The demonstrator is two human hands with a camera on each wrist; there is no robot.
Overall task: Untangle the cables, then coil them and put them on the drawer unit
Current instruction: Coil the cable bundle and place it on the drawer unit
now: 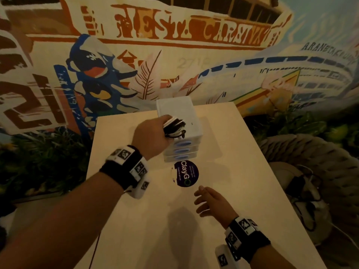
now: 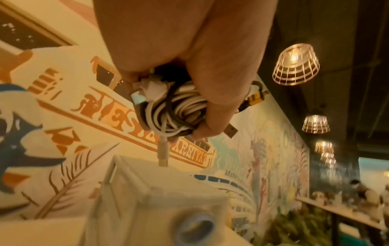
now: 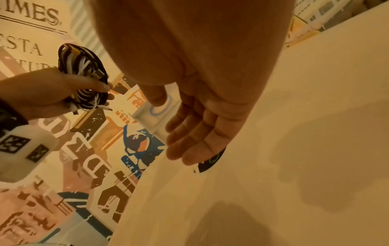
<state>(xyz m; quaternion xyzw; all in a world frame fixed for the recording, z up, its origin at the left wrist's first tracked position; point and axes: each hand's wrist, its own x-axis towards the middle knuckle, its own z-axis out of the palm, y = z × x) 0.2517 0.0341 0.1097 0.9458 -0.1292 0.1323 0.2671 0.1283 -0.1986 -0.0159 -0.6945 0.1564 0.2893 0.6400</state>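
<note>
My left hand (image 1: 155, 133) grips a coiled bundle of black and white cables (image 1: 174, 127) and holds it just above the top of the white drawer unit (image 1: 174, 105), over its front left part. In the left wrist view the cable bundle (image 2: 176, 114) sits in my curled fingers (image 2: 219, 103), with a white plug end hanging down toward the drawer unit (image 2: 155, 191). The right wrist view shows the same cable bundle (image 3: 84, 78) off to the left. My right hand (image 1: 211, 200) hovers over the table nearer to me, fingers relaxed and holding nothing.
The drawer unit stands at the far end of a pale wooden table (image 1: 242, 191). A dark round "ClayGo" sticker (image 1: 186, 173) lies on the table in front of the unit. A painted mural wall is behind; a woven seat (image 1: 310, 158) is at the right.
</note>
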